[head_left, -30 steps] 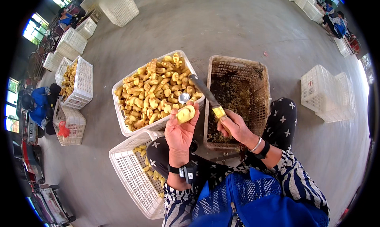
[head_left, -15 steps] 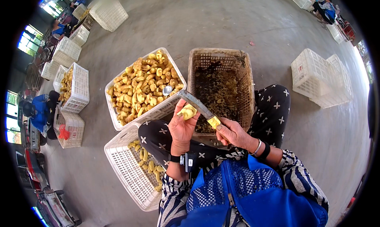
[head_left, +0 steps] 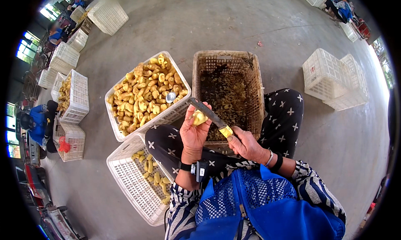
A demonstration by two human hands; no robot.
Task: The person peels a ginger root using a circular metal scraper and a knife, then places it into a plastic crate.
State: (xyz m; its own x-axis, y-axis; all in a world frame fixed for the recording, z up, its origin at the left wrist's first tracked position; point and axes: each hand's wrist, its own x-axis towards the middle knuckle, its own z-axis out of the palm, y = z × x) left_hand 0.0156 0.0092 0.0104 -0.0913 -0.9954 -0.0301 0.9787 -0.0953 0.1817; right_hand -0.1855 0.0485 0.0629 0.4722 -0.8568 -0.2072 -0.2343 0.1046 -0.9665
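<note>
Between the fingers of my left hand (head_left: 194,133) is a piece of ginger (head_left: 199,118), pale yellow where its skin is gone. My right hand (head_left: 247,144) grips a knife (head_left: 214,118) by its yellow-wrapped handle; the dark curved blade lies across the ginger's upper side. Past my left hand stands a white crate (head_left: 121,136) heaped with ginger roots (head_left: 144,89), a metal spoon-like piece (head_left: 170,97) resting on them. A dirty brown crate (head_left: 227,54) in front of my knees holds dark scraps and peelings (head_left: 225,98). By my left knee, another white crate (head_left: 129,194) has several peeled ginger pieces (head_left: 154,173).
White crates (head_left: 332,75) stand on the concrete floor at the right. More crates (head_left: 78,95) line the left side, one filled with ginger, beside a person in blue (head_left: 37,123). Other people sit far off at the upper left and upper right (head_left: 344,10).
The knife blade has turned and now lies closer over the ginger, covering more of it. Both hands stay nearly in place. The whole view has shifted slightly.
</note>
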